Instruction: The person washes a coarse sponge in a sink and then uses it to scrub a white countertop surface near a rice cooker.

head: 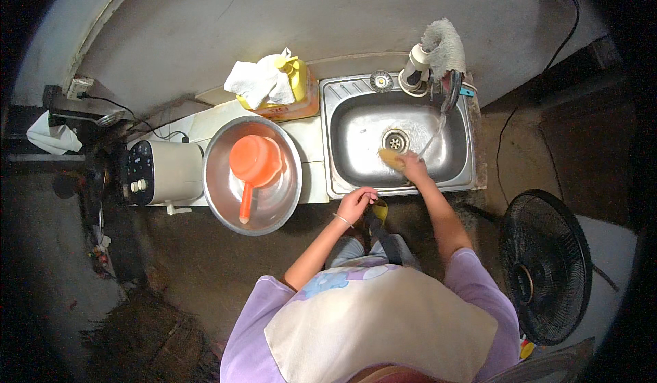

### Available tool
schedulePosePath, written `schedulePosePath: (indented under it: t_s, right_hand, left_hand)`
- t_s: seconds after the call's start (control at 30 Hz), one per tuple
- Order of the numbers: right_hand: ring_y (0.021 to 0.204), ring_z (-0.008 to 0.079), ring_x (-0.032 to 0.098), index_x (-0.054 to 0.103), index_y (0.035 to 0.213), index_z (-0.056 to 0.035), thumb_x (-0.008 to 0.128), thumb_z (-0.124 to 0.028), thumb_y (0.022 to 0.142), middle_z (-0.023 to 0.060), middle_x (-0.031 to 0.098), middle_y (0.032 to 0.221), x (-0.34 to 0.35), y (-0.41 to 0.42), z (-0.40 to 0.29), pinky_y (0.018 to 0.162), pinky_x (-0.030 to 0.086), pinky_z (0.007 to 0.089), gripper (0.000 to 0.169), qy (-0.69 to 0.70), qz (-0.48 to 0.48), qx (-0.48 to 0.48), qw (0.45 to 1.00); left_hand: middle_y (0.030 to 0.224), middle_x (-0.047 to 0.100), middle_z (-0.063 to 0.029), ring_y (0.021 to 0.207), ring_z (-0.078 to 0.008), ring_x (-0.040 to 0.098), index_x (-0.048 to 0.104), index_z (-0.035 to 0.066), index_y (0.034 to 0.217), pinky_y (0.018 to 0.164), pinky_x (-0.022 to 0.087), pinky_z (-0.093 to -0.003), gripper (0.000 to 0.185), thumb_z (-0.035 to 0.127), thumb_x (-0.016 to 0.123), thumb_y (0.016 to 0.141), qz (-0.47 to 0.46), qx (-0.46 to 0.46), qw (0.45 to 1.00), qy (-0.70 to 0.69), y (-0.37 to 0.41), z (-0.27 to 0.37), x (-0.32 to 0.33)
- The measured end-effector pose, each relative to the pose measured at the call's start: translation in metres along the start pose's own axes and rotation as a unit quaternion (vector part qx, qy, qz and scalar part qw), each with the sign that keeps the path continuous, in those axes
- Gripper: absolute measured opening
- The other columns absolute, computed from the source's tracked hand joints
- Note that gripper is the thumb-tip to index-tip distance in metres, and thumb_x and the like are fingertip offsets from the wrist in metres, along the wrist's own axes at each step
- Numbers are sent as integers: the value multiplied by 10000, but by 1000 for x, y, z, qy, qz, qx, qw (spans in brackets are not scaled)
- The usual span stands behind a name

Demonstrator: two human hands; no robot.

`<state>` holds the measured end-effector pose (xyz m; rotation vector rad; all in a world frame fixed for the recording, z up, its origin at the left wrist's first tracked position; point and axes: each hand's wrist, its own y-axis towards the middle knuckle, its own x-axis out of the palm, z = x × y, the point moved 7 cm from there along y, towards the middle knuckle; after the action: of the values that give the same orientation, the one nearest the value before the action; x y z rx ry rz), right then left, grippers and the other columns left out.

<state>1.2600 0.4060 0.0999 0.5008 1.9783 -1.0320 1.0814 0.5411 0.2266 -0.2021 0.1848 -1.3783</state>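
In the steel sink (354, 121), my right hand (413, 167) is closed on a yellow sponge (391, 160), just below the drain strainer (395, 140). Water runs in a thin stream from the dark faucet (452, 93) and comes down beside that hand. A gray cloth (445, 44) is wrapped over the upper part of the faucet. My left hand (358, 203), with a bangle at its wrist, is at the sink's front edge. Its fingers are bent, and whether anything lies between them cannot be told.
Left of the sink, a metal basin (296, 177) holds an orange plastic dipper (254, 158). Beyond it stands a beige appliance (177, 171). A yellow jug (308, 95) with white cloth is behind. A black fan (545, 267) stands at right.
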Motion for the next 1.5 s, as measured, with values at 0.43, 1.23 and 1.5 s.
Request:
schedulePosePath:
  t_s: [0.43,1.23,1.5]
  right_hand:
    - [926,318,585,606,989,-80,551,-338,766,210,591,994,4,3,9,777,475,396,345,-64,-59,-28,996]
    - [933,343,589,585,1016,-29,485,-258,805,228,605,976,-3,-4,12,815,468,415,327,145,14,88,985]
    - [821,212,613,565,1055,-41,468,-81,847,91,627,923,-7,-13,27,732,500,341,233,658,70,96,743]
  left_hand:
    - [842,623,-54,748,-101,581,570,-14,1012,697,470,-224,204,17,402,900,39,-59,994,-79,18,-27,-5]
    - [1080,553,-130,949,-225,585,461,-17,1162,768,523,-316,297,97,465,888,68,-223,943,-239,85,-91,33]
    - [993,545,-96,866,-219,542,374,93,1280,793,475,-360,579,434,539,841,99,-397,835,-368,113,-87,69]
